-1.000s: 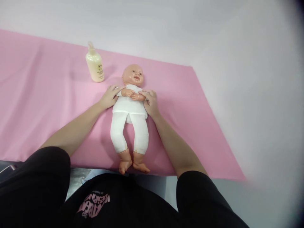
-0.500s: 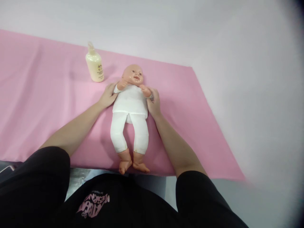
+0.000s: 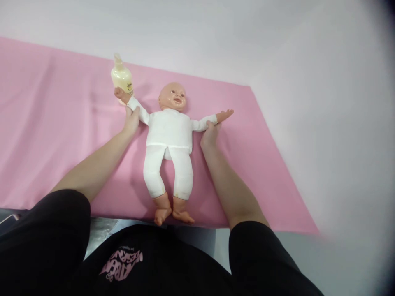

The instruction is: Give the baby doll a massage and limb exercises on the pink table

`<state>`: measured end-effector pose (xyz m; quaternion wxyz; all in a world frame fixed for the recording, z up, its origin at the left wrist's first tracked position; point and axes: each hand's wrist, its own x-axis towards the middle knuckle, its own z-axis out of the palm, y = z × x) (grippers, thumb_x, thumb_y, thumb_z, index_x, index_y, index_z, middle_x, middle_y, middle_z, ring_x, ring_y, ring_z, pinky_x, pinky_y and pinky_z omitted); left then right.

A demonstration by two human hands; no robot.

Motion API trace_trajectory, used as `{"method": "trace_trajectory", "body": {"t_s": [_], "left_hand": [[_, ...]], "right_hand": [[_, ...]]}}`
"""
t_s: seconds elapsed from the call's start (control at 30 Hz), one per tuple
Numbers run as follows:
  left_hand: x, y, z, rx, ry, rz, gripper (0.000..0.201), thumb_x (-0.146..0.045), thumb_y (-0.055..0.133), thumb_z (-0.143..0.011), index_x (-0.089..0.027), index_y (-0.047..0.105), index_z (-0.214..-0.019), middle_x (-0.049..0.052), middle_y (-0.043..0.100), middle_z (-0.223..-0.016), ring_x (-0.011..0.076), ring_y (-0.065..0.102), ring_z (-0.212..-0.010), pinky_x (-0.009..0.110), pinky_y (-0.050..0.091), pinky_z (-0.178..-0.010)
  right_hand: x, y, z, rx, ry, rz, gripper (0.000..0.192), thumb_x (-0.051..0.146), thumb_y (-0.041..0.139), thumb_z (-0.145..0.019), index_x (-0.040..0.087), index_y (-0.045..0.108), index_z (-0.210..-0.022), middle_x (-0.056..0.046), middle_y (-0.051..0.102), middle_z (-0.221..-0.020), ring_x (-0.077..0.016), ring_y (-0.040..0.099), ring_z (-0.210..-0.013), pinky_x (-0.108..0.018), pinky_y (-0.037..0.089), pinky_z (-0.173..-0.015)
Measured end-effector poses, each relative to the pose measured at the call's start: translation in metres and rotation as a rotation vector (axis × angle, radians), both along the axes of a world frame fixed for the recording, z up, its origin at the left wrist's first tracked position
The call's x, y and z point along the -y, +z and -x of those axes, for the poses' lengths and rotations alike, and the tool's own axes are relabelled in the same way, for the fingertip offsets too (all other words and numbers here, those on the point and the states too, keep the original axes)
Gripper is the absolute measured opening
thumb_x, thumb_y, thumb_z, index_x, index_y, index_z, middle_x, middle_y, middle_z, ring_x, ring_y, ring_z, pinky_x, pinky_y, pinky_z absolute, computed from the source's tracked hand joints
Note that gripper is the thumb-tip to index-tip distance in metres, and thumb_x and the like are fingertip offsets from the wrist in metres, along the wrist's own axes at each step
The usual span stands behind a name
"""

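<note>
A baby doll with a white cloth body lies on its back, its bare feet toward me. Both of its arms are stretched out sideways. My left hand is closed around the doll's arm on the left, near the wrist, with the thumb on top and the other fingers mostly hidden beneath. On the other side, my right hand grips the doll's right-side arm just short of its plastic hand. The doll's left-side hand overlaps a cream-coloured pump bottle standing behind it.
A pink cloth covers the table, with folds at the left. The table's far edge runs behind the bottle and the doll's head. A pale wall or floor surface lies beyond. The doll's feet rest close to the near edge.
Both my hands have moved outward, spreading the doll's arms from over its chest to the sides. The doll's body and the bottle have stayed in place.
</note>
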<state>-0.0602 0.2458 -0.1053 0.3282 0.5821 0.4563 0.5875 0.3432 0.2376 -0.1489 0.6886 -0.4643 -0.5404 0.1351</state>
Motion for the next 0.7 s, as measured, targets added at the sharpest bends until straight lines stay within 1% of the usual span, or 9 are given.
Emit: {"method": "trace_trajectory", "body": {"t_s": [0.07,0.1,0.17,0.23,0.3,0.37,0.5,0.6,0.7], "left_hand": [[-0.002,-0.002,0.001,-0.03,-0.005,-0.023,0.059,-0.068,0.028,-0.115,-0.022,0.039,-0.15,0.016,0.052,-0.163,0.0262,0.04,-0.161,0.047,0.034,-0.135],[-0.002,-0.002,0.0,-0.012,0.004,-0.022,0.06,-0.068,0.025,-0.115,-0.022,0.038,-0.151,0.016,0.049,-0.165,0.0259,0.038,-0.162,0.049,0.032,-0.136],[-0.002,0.0,-0.002,0.06,0.026,0.0,0.057,-0.07,0.028,-0.114,-0.027,0.041,-0.149,0.013,0.048,-0.167,0.0257,0.037,-0.163,0.051,0.029,-0.138],[0.002,0.004,-0.005,0.11,0.019,0.016,0.056,-0.074,0.036,-0.111,-0.032,0.045,-0.146,0.01,0.05,-0.166,0.0262,0.04,-0.162,0.052,0.031,-0.138],[0.009,0.01,-0.009,0.094,-0.011,-0.001,0.061,-0.077,0.039,-0.109,-0.031,0.044,-0.148,0.012,0.051,-0.166,0.0268,0.044,-0.16,0.052,0.034,-0.136],[0.019,0.018,-0.013,0.041,-0.024,-0.042,0.07,-0.082,0.039,-0.106,-0.029,0.044,-0.151,0.014,0.051,-0.165,0.0272,0.044,-0.16,0.05,0.033,-0.136],[0.038,0.035,-0.021,-0.087,-0.016,-0.151,0.081,-0.09,0.04,-0.099,-0.03,0.048,-0.153,0.012,0.053,-0.165,0.0293,0.039,-0.164,0.049,0.024,-0.14],[0.047,0.045,-0.026,-0.259,-0.063,-0.202,0.08,-0.085,0.039,-0.103,-0.027,0.052,-0.155,0.015,0.06,-0.157,0.0327,0.048,-0.157,0.053,0.03,-0.137],[0.052,0.049,-0.029,-0.508,-0.112,-0.195,0.07,-0.074,0.045,-0.106,-0.023,0.06,-0.152,0.018,0.069,-0.142,0.0372,0.058,-0.142,0.06,0.037,-0.13]], "right_hand": [[0.007,0.009,0.004,0.003,0.007,0.005,0.085,0.035,0.048,-0.101,0.039,0.006,-0.175,-0.008,0.014,-0.183,-0.0327,0.027,-0.171,-0.072,0.038,-0.13],[0.012,0.017,0.008,0.016,0.012,0.002,0.084,0.034,0.047,-0.102,0.037,0.006,-0.175,-0.01,0.013,-0.183,-0.0339,0.024,-0.172,-0.073,0.036,-0.13],[0.026,0.037,0.017,0.056,0.026,-0.009,0.083,0.032,0.045,-0.102,0.035,0.005,-0.174,-0.01,0.01,-0.183,-0.0353,0.018,-0.173,-0.076,0.032,-0.13],[0.04,0.058,0.028,0.138,0.051,-0.025,0.081,0.033,0.044,-0.103,0.033,0.006,-0.175,-0.011,0.008,-0.183,-0.0361,0.012,-0.174,-0.078,0.027,-0.131],[0.051,0.073,0.036,0.179,0.062,-0.051,0.078,0.035,0.044,-0.104,0.032,0.01,-0.174,-0.011,0.012,-0.183,-0.0365,0.011,-0.174,-0.077,0.027,-0.132],[0.057,0.08,0.042,0.183,0.085,-0.051,0.074,0.036,0.045,-0.104,0.031,0.017,-0.173,-0.012,0.022,-0.18,-0.0363,0.018,-0.173,-0.074,0.03,-0.132],[0.062,0.078,0.048,0.16,0.141,0.041,0.064,0.035,0.044,-0.104,0.029,0.036,-0.167,-0.012,0.05,-0.165,-0.0336,0.046,-0.16,-0.068,0.041,-0.129],[0.067,0.078,0.052,0.207,0.174,0.084,0.055,0.028,0.049,-0.1,0.028,0.055,-0.154,-0.011,0.064,-0.153,-0.0299,0.058,-0.148,-0.061,0.045,-0.129],[0.071,0.081,0.056,0.373,0.232,0.085,0.05,0.017,0.05,-0.093,0.029,0.072,-0.136,-0.008,0.074,-0.139,-0.0285,0.064,-0.137,-0.057,0.046,-0.129]]}}
